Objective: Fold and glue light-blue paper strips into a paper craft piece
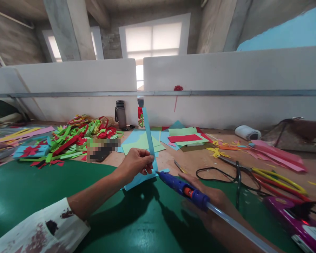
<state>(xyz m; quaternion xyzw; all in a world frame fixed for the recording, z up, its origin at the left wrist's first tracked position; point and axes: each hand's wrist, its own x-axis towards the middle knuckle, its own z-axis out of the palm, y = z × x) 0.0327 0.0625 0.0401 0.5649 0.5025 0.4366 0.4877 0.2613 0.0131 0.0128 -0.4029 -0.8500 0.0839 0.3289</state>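
While the left hand (139, 161) pinches an upright blue strip (149, 133), the right hand (214, 198) holds a glue gun (173, 183) with its tip at the strip's foot.
This looks like the gluing step; the next move seems to call for a steady strip and a careful dab. Left fingertips are closed on the strip, above blue paper (137, 181) at the counter's (192, 156) near middle; the right hand's fingers are mostly hidden.
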